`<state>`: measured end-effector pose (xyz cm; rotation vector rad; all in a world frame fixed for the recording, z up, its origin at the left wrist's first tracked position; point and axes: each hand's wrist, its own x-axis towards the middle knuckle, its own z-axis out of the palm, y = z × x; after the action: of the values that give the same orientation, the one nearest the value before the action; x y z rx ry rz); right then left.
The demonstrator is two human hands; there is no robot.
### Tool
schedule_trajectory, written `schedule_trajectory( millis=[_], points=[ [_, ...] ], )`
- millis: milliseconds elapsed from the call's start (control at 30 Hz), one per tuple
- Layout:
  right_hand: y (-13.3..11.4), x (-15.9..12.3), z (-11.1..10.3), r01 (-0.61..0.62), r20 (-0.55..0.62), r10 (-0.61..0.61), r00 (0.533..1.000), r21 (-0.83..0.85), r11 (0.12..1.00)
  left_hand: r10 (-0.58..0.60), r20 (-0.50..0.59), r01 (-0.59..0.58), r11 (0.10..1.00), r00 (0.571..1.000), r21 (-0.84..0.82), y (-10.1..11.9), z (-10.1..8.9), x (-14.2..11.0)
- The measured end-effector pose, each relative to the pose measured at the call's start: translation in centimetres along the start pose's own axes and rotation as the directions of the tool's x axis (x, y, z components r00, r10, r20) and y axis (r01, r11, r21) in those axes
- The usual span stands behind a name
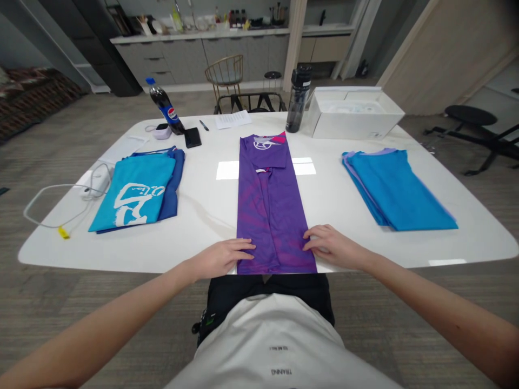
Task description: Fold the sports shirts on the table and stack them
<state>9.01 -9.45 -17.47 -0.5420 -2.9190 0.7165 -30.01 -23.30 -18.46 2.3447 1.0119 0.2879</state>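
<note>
Teal shirt stack [135,189] at left on white table [203,216]. Left hand [219,258] open, fingers flat against folded purple jersey [265,216], mid-table at near edge. Right hand [334,247] open on its other side, no pinch. Blue shirt stack [399,189] at right.

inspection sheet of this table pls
surface: white table, glossy
shirts: purple sports shirt folded lengthwise, near end at table edge; folded turquoise shirt to its right, folded blue shirt with white print to its left
clutter: Pepsi bottle, black water bottle, open white box, phone, papers, pen, far side
hands: left hand and right hand flat on the purple shirt's near part, fingers open
cables: white cable looping past table's left edge, yellow tag
surroundings: grey cabinets, gold chair, black stool
</note>
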Motion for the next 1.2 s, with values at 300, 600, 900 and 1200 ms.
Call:
schedule_trajectory(
  millis=[300, 600, 900, 1200],
  points=[
    [-0.3, 0.2, -0.1, -0.035, 0.047, 0.033, 0.998, 0.045, 0.998, -0.024, 0.052, 0.033, 0.984, 0.998, -0.173, -0.2, -1.1, 0.6],
    [1.7, 7.0, -8.6, -0.257, 0.057, 0.285, 0.957, 0.624, 0.738, -0.408, -0.215, 0.183, 0.74, 0.887, -0.647, -1.3, -7.0, 7.0],
    [16.4, 22.5, -9.0, -0.548, -0.286, 0.771, 0.568, 0.567, 0.614, -0.798, -0.19, 0.079, 0.284, 0.573, -0.956, -17.0, -15.0, 19.1],
    [18.1, 25.0, -5.4, -0.769, -0.458, 0.743, 0.488, 0.176, 0.614, -0.805, -0.537, 0.472, 0.587, 0.252, -0.658, -21.9, -13.3, 21.5]
  ],
)
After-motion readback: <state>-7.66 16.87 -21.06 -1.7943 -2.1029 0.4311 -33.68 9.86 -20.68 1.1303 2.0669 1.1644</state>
